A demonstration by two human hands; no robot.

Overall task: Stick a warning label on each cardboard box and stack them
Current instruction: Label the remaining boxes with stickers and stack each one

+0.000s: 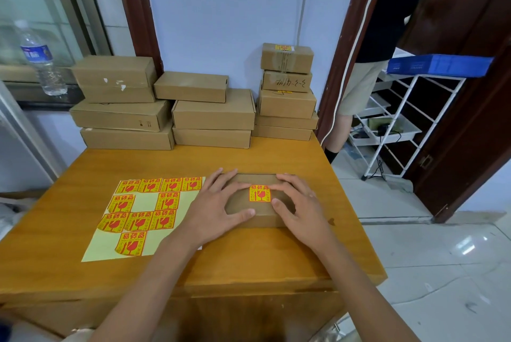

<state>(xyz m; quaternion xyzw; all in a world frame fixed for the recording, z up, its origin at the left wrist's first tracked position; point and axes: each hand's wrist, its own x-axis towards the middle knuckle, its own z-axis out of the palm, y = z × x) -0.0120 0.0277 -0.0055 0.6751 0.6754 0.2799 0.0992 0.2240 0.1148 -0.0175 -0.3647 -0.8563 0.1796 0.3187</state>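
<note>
Both forearms reaching in; left hand and right hand flat, fingers spread, pressing box mid-surface, label between them. Probably light, stiff cardboard; best lifted by its short ends. Label sheet just left; stacks behind.

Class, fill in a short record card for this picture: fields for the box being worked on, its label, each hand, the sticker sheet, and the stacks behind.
box: cardboard box near table front
label: red-yellow warning label on its top
left hand: flat on box
right hand: flat on box
sticker sheet: left of box, several gaps
stacks: three box stacks at wall
</note>
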